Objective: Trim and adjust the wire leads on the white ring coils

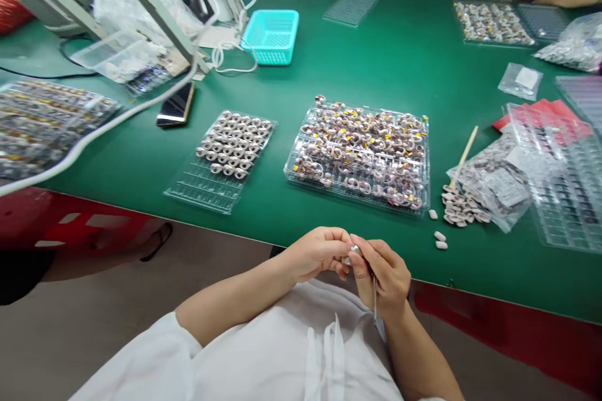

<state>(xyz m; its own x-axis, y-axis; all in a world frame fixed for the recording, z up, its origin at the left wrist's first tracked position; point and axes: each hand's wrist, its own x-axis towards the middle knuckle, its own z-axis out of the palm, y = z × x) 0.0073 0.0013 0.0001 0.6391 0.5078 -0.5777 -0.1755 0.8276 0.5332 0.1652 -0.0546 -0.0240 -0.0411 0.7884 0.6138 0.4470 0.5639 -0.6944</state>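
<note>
My two hands meet in front of me at the near edge of the green bench [376, 69], and a small, glossy, pale rounded piece [353, 251] sits between them, pinched by the fingertips of both. My left hand [324, 254] presses on it from the left, my right hand [383, 272] from the right, so neither is clearly nearer; my fingers cover too much to tell its long axis. A thin, straight grey rod [375, 301] juts from under my right hand, its length running toward my body. The loose heap of small, pale oval pieces [463, 208] lies far and right, nearer my right hand; the partly filled clear plastic tray [201, 193] lies far and left, nearer my left.
</note>
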